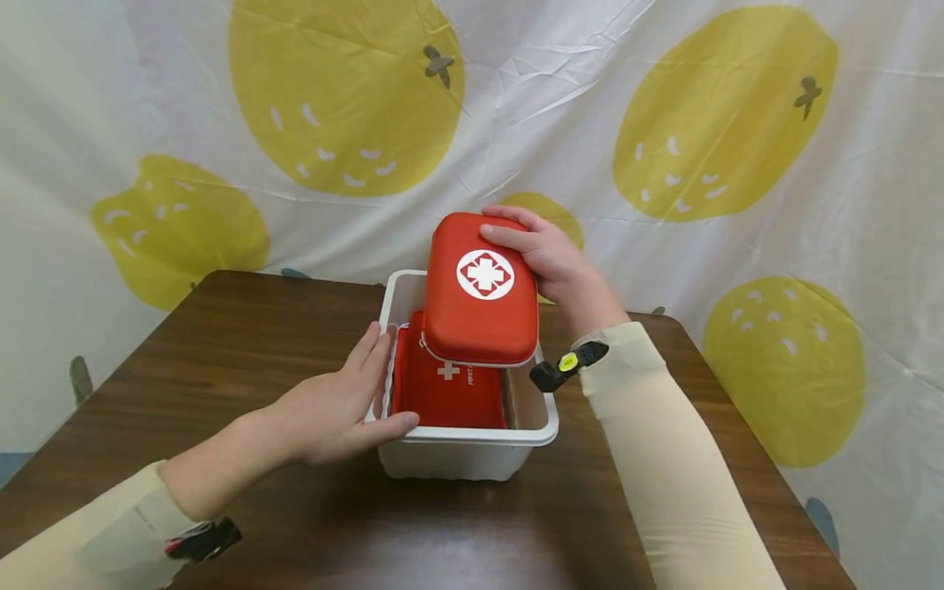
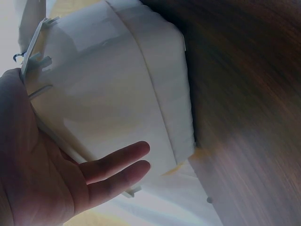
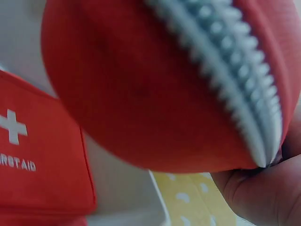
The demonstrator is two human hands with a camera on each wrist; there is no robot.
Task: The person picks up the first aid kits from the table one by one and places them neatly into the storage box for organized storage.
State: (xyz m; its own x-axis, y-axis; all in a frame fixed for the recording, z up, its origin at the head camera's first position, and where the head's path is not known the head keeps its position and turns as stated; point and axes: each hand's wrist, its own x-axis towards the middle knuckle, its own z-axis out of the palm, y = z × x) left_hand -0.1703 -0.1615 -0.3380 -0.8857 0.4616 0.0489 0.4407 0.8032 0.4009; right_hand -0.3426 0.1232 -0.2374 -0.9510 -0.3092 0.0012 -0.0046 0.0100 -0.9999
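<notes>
In the head view my right hand (image 1: pixel 549 254) grips a red hard-shell first aid case (image 1: pixel 479 315) with a white cross emblem by its upper right edge, tilted above a white plastic bin (image 1: pixel 472 437). A flatter red first aid pouch (image 1: pixel 450 401), marked with a white cross and lettering, lies inside the bin, partly hidden by the case. My left hand (image 1: pixel 347 406) rests against the bin's left rim with fingers extended. From the right wrist, the case's pale zipper (image 3: pixel 225 61) shows up close, with the pouch (image 3: pixel 40 150) beyond it.
The bin stands on a dark brown wooden table (image 1: pixel 288 344). A white cloth (image 1: pixel 538 106) printed with yellow lemons hangs behind it. Small bands with black devices sit on both sleeves (image 1: pixel 627 360).
</notes>
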